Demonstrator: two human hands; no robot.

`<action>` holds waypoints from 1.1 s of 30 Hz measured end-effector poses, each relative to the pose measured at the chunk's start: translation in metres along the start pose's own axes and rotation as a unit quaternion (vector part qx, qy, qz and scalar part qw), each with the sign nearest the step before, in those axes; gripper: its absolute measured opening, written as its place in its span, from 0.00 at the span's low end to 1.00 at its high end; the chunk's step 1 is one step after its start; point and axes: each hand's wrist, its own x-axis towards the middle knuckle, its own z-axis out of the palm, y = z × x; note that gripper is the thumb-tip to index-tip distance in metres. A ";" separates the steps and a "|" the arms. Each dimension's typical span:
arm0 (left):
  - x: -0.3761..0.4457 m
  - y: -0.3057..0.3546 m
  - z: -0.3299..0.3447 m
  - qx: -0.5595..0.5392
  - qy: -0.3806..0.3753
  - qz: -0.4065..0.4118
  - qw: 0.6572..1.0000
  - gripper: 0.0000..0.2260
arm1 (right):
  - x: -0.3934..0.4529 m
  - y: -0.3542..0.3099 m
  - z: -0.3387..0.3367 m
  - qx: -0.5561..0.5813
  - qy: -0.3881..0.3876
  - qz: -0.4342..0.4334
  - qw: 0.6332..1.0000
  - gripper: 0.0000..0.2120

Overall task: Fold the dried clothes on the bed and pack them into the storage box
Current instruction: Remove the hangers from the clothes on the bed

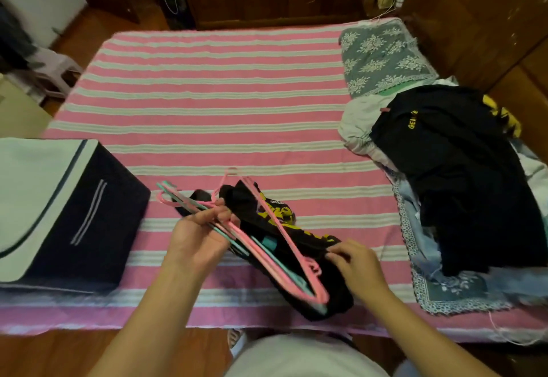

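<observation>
My left hand (198,236) grips a bunch of pink and teal hangers (268,247) above the near edge of the bed. A black garment with yellow print (299,243) hangs among them, and my right hand (354,261) pinches its black fabric. The dark navy storage box (89,222) stands on the bed at the left, its pale lid (29,193) shut. A pile of clothes (456,175), black on top with white and blue beneath, lies at the right side of the bed.
The pink and white striped sheet (213,101) covers the bed. A grey floral pillow (382,56) lies at the far right, another patterned cloth (450,290) at the near right. Wooden furniture (474,6) stands behind; a plastic stool (56,71) stands far left.
</observation>
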 end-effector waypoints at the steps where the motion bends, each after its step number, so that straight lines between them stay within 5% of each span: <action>1: -0.002 0.007 0.000 0.034 0.002 -0.020 0.999 0.27 | 0.009 -0.002 0.016 0.019 -0.035 0.029 0.999 0.04; 4: -0.011 0.031 0.000 0.120 0.063 -0.064 0.989 0.15 | 0.026 -0.012 0.061 0.058 -0.105 0.103 0.987 0.14; 9: -0.039 0.069 -0.018 0.283 0.093 -0.101 0.949 0.10 | 0.058 -0.017 0.119 0.084 -0.146 0.165 0.972 0.04; 14: -0.078 0.100 -0.066 0.392 0.131 -0.118 0.903 0.21 | 0.090 -0.046 0.178 0.118 -0.142 0.201 0.962 0.04; 18: -0.104 0.130 -0.096 0.444 0.128 -0.100 0.881 0.26 | 0.118 -0.066 0.212 0.101 -0.087 0.266 0.955 0.04; 24: -0.129 0.186 -0.149 0.470 0.170 -0.057 0.865 0.23 | 0.163 -0.048 0.175 0.147 0.112 0.406 0.895 0.14; 33: -0.043 0.172 -0.133 0.415 0.123 -0.014 0.901 0.08 | 0.148 -0.113 0.089 0.070 0.156 0.240 0.956 0.12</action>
